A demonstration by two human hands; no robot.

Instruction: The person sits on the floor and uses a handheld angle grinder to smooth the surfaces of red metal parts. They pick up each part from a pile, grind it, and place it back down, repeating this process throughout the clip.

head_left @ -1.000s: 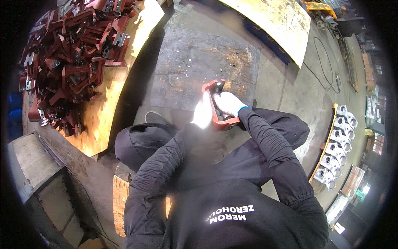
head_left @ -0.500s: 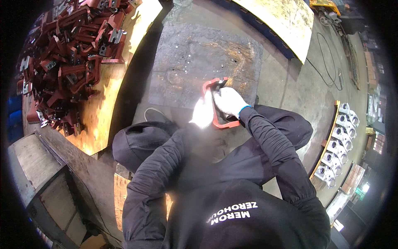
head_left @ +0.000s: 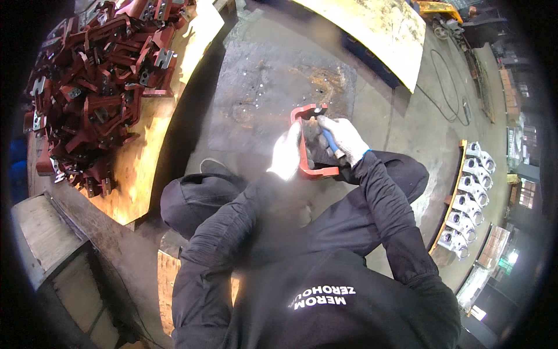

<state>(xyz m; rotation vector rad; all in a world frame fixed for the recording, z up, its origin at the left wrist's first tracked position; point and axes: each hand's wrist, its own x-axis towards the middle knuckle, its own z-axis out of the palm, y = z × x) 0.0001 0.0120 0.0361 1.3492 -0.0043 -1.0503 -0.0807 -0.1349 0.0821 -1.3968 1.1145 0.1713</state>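
Between my hands is a red, roughly C-shaped metal bracket [head_left: 303, 154], held over the floor in front of my lap. My left hand [head_left: 285, 155], in a white glove, closes on the bracket's long left side. White-gloved too, my right hand [head_left: 347, 139] grips a blue-handled hand tool [head_left: 329, 141] across the bracket's opening. The tool's tip points toward the bracket's upper arm; its exact kind is too small to tell. Some fingers of my left hand are hidden behind the bracket.
A large heap of similar red brackets [head_left: 96, 93] covers a wooden board [head_left: 148, 168] at left. Ahead on the floor lies a dark, stained mat [head_left: 250, 87]. Another wooden sheet [head_left: 383, 35] stands at far right. Several silver castings [head_left: 465, 200] line a pallet at right; a cable [head_left: 444, 87] lies beyond.
My right hand has drawn slightly right and turned, bringing the blue-handled tool into sight. The bracket stays in my left hand, at nearly the same place.
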